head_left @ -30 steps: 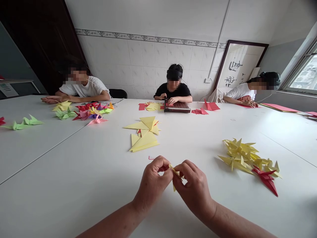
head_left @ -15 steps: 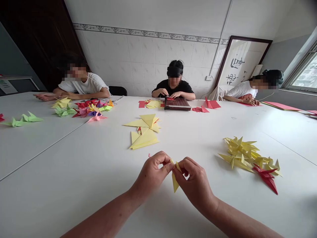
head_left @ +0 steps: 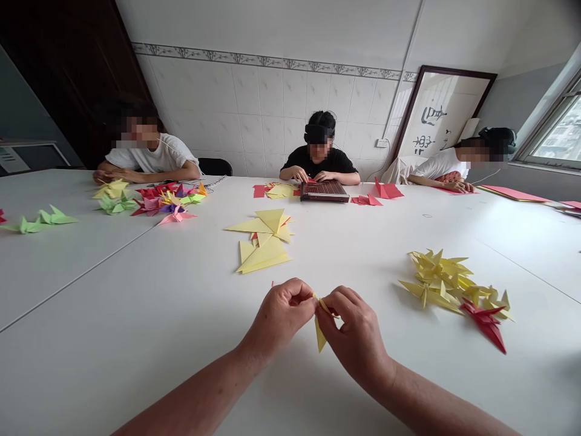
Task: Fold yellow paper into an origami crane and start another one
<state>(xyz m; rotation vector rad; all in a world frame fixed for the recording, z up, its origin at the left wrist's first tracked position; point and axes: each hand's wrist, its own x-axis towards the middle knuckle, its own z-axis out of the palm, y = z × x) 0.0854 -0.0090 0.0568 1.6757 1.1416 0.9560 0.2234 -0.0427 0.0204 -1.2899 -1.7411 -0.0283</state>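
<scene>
My left hand (head_left: pixel 280 318) and right hand (head_left: pixel 356 339) both grip a narrow strip of folded yellow paper (head_left: pixel 320 327) between thumbs and bent fingers, its point hanging down, held just above the white table (head_left: pixel 136 290). To my right, a heap of yellow origami cranes (head_left: pixel 438 278) lies with a red crane (head_left: pixel 485 324) at its edge; ahead, loose folded yellow paper pieces (head_left: pixel 265 242) sit well apart from my hands.
</scene>
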